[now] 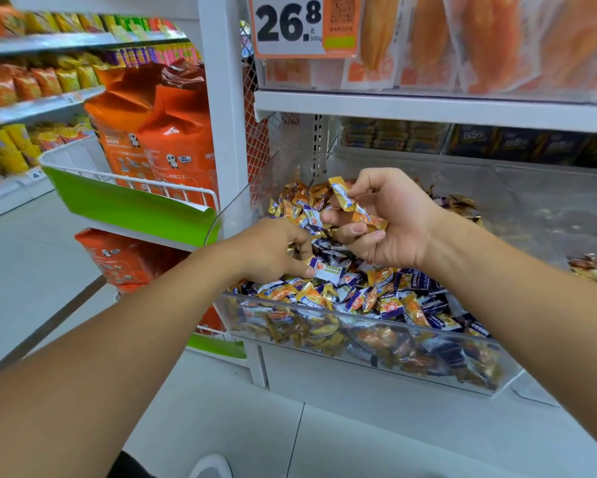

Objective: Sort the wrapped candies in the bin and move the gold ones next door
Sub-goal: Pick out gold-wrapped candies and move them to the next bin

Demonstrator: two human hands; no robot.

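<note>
A clear plastic bin (366, 353) on a low shelf holds a heap of wrapped candies (376, 294), gold-orange ones mixed with purple-and-white ones. My right hand (383, 222) is raised over the heap, palm toward me, and grips several gold candies (355, 205) in its curled fingers. My left hand (272, 253) reaches down into the left part of the heap, fingers curled among the wrappers, and its thumb lies against a white-and-purple candy (328, 270). Whether it holds that candy I cannot tell.
To the right, beyond a clear divider, the neighbouring compartment (545, 215) holds a few candies (593, 270) at its right edge. A white shelf (428, 108) with a 26.8 price tag (290, 25) overhangs the bin. A wire rack with orange bags (159, 139) stands left.
</note>
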